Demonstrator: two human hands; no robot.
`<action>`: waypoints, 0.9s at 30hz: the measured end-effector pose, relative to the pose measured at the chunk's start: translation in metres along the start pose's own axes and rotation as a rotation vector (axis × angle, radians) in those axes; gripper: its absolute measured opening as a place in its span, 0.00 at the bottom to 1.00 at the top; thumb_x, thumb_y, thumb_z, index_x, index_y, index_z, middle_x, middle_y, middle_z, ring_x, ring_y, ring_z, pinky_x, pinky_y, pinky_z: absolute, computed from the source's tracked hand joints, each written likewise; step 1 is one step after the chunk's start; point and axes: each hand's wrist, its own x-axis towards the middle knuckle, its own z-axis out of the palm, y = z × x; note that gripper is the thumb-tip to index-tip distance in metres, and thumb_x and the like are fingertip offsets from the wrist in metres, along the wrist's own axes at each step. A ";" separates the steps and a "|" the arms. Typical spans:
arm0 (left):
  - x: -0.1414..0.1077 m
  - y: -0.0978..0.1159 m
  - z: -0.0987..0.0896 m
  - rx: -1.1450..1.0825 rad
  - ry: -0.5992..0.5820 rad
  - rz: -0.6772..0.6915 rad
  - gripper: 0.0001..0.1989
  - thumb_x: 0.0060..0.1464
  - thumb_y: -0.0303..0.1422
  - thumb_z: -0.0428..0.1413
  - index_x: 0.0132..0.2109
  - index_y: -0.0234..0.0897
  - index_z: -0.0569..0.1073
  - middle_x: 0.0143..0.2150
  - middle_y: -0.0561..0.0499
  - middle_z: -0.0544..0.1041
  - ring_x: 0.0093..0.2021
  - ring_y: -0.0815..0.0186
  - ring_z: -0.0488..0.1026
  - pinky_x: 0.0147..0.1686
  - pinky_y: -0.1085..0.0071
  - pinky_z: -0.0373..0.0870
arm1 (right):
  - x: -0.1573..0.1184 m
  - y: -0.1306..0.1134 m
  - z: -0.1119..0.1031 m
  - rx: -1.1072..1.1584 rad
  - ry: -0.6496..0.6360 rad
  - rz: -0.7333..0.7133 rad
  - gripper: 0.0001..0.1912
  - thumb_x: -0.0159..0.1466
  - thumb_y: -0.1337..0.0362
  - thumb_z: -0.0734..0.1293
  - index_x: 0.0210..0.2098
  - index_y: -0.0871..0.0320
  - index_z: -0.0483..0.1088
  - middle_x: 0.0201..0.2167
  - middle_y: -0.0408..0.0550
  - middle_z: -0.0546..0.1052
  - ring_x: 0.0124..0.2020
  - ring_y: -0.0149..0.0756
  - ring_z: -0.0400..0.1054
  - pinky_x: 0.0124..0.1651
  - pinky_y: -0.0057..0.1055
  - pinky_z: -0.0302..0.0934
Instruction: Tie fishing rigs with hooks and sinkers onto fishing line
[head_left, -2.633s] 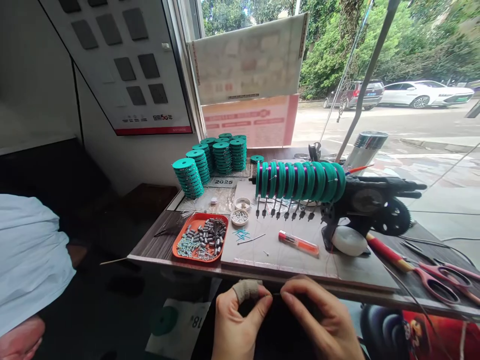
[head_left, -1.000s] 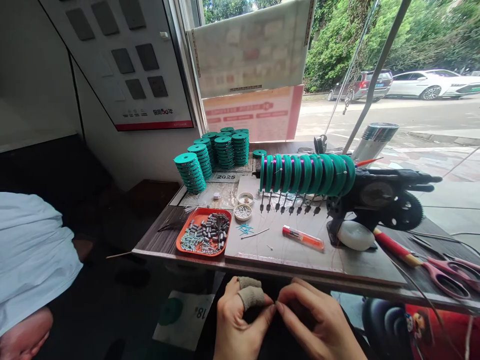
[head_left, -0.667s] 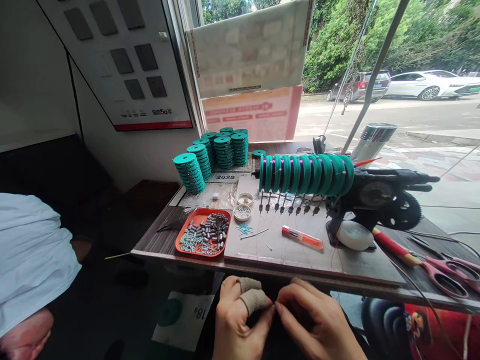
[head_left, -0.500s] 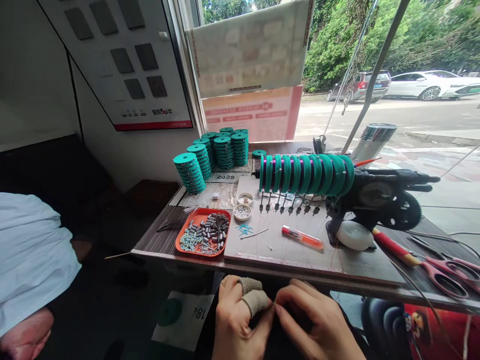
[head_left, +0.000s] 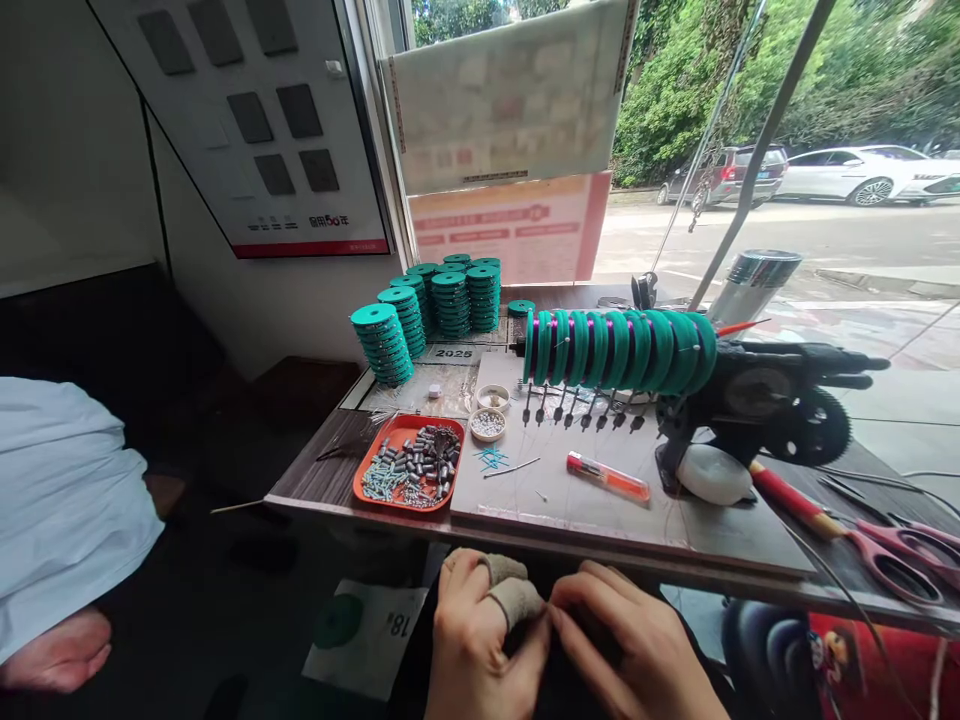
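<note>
My left hand (head_left: 486, 640), with beige wraps around two fingers, is in front of the table edge. Its thumb and forefinger are pinched. My right hand (head_left: 626, 640) also pinches, its fingertips almost meeting those of the left. Whatever lies between the fingertips is too small to make out. Above the hands, on the table, is a grey board (head_left: 555, 520) carrying an orange-capped clear tube (head_left: 607, 477), a thin metal rod (head_left: 511, 467) and short blue pieces (head_left: 491, 458). A row of green foam spools (head_left: 619, 352) sits on a black geared winder (head_left: 765, 392), with small weights hanging below.
An orange tray (head_left: 397, 504) holds sinkers and small metal parts, beside two small white dishes (head_left: 488, 437). Stacked green spools (head_left: 382, 350) stand at the back left. Scissors (head_left: 892, 565) lie at the right. Another person's hand (head_left: 60, 648) and white garment show at the left.
The view has shifted slightly, so the table's things appear a little farther right. Both hands keep nearly the same pinched pose. The other person's hand at the left has moved slightly.
</note>
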 end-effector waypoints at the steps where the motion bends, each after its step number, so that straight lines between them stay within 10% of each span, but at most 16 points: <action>1: 0.000 0.000 0.000 0.004 0.007 -0.008 0.06 0.47 0.22 0.56 0.26 0.37 0.73 0.27 0.49 0.74 0.32 0.62 0.69 0.32 0.66 0.67 | 0.000 0.000 0.000 -0.001 0.004 -0.003 0.08 0.64 0.67 0.57 0.30 0.55 0.65 0.23 0.41 0.67 0.22 0.29 0.64 0.22 0.24 0.57; 27: 0.001 -0.002 0.002 -0.015 0.032 -0.038 0.07 0.45 0.23 0.56 0.23 0.37 0.72 0.24 0.49 0.74 0.30 0.61 0.71 0.30 0.66 0.68 | -0.003 0.002 0.007 0.078 0.057 0.007 0.09 0.67 0.64 0.56 0.32 0.55 0.64 0.24 0.42 0.70 0.23 0.29 0.67 0.24 0.23 0.60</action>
